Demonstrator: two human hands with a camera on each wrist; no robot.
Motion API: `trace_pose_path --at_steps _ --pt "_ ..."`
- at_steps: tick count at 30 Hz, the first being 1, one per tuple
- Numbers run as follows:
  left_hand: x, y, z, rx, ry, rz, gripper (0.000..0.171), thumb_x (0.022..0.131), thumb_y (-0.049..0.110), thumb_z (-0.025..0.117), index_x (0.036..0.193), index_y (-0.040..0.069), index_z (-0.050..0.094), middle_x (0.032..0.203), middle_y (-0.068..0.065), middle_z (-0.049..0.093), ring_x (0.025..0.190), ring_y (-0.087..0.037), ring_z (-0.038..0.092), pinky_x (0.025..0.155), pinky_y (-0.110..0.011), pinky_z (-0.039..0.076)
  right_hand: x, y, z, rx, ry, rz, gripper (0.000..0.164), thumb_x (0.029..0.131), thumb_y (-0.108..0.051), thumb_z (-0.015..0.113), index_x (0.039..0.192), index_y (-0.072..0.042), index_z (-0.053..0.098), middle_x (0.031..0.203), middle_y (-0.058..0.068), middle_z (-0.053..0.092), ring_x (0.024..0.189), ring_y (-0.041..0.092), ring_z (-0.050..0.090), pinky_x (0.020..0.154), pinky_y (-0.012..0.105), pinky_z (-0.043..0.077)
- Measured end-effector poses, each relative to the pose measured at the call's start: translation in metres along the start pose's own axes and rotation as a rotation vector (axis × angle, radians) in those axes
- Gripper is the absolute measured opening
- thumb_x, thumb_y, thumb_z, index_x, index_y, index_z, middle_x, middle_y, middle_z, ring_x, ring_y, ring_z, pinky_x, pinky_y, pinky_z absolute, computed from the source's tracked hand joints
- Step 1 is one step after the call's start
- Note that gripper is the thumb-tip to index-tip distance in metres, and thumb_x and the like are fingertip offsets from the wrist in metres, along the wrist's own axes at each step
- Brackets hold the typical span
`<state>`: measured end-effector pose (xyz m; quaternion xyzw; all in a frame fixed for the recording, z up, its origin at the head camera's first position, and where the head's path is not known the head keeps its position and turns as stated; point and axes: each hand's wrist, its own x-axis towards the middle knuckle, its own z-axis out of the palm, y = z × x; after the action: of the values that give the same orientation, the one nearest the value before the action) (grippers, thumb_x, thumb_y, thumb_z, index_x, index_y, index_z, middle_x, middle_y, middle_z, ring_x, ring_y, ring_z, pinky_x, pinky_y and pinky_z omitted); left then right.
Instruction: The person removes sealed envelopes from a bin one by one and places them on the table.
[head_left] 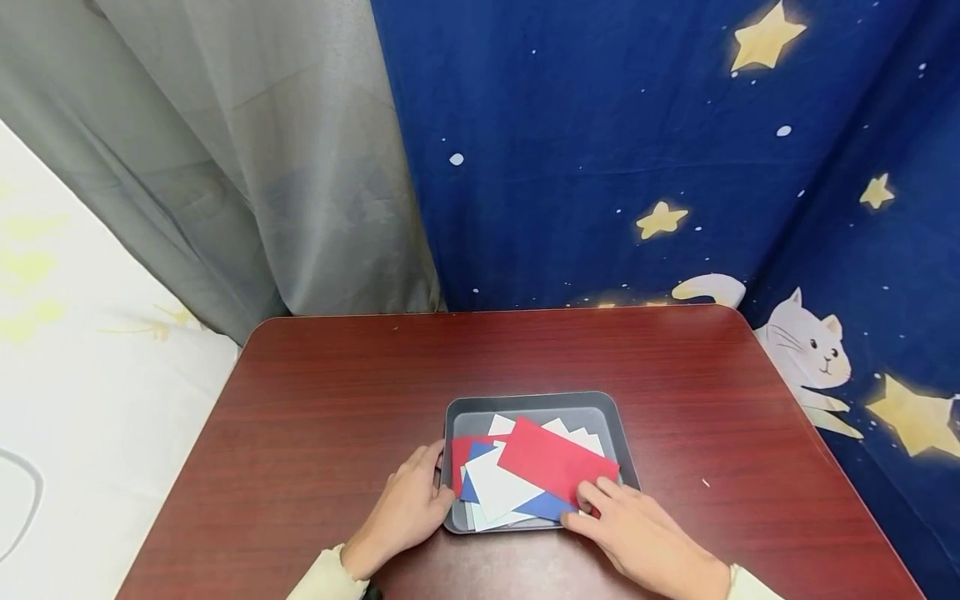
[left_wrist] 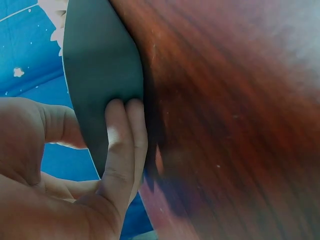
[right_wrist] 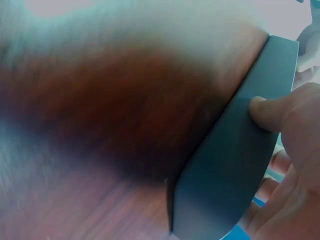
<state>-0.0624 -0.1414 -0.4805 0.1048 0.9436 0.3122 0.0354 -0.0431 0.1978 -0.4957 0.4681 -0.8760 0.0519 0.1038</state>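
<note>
Grey curtain (head_left: 315, 125) is hanging across the upper left of the frame, and navy curtain (head_left: 562, 100) with yellow stars and a white cat (head_left: 806, 346) is filling the upper right. White cloth (head_left: 90, 433) is showing along the left edge. Across the lower part, a reddish-brown table (head_left: 337, 392) is supporting a dark grey tray (head_left: 540, 403), low and just right of centre. My left hand (head_left: 408, 508) is pinching the tray's left wall; in the left wrist view, two fingers (left_wrist: 117, 145) are lying side by side along its outer face. My right hand (head_left: 637, 533) is pinching the wall near the lower right corner, its thumb (right_wrist: 272, 112) pressing the outside and its other fingers curling inside. Those are resting at one end of a red card (head_left: 551, 458); I cannot tell whether they are gripping it too. That card is lying slanted on the pile, overlapping a white card (head_left: 498, 483) and a blue card (head_left: 551, 507). Another red card (head_left: 461, 458) is showing at the tray's left side.
</note>
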Motion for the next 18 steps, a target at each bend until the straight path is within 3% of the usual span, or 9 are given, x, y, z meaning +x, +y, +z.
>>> trace_pose_path --at_steps 2,4,6,11,18 --pt "-0.004 -0.001 -0.001 0.005 -0.005 -0.005 0.060 0.082 0.013 0.066 0.138 -0.001 0.050 0.097 0.002 0.053 0.067 -0.006 0.048 0.060 -0.025 0.042 0.000 -0.004 -0.001 0.022 -0.041 0.002 0.022 0.096 -0.019 0.054 0.112 -0.033 0.057 0.095 -0.004 0.048 0.083 0.011 0.043 0.065 0.026 0.044" --pt "-0.009 -0.001 -0.002 0.014 -0.012 -0.009 0.059 0.083 0.013 0.065 0.139 0.000 0.050 0.096 0.003 0.052 0.069 -0.006 0.048 0.061 -0.025 0.042 -0.001 -0.008 -0.003 0.051 -0.095 0.010 0.034 0.087 -0.021 0.071 0.115 -0.035 0.057 0.100 -0.004 0.051 0.089 0.012 0.045 0.067 0.028 0.046" --pt "-0.012 -0.001 -0.002 0.014 -0.021 -0.009 0.059 0.083 0.013 0.065 0.139 0.001 0.049 0.095 0.003 0.052 0.070 -0.007 0.048 0.061 -0.025 0.042 -0.003 -0.012 -0.005 0.077 -0.152 0.014 0.042 0.083 -0.032 0.078 0.119 -0.037 0.056 0.104 -0.005 0.052 0.093 0.012 0.046 0.066 0.028 0.048" --pt "-0.018 0.000 -0.002 -0.005 -0.039 -0.021 0.059 0.083 0.013 0.066 0.139 0.000 0.049 0.094 0.004 0.051 0.067 -0.006 0.048 0.060 -0.024 0.042 -0.006 -0.017 -0.008 0.132 -0.205 0.012 0.046 0.084 -0.052 0.074 0.123 -0.039 0.055 0.104 -0.008 0.050 0.093 0.011 0.045 0.063 0.024 0.046" --pt "-0.023 -0.002 -0.002 -0.025 -0.019 -0.038 0.058 0.080 0.013 0.067 0.134 -0.002 0.052 0.096 0.003 0.052 0.067 -0.003 0.048 0.060 -0.023 0.043 -0.007 -0.021 -0.009 0.132 -0.213 0.015 0.042 0.090 -0.053 0.065 0.129 -0.040 0.055 0.107 -0.008 0.050 0.095 0.011 0.044 0.064 0.027 0.047"
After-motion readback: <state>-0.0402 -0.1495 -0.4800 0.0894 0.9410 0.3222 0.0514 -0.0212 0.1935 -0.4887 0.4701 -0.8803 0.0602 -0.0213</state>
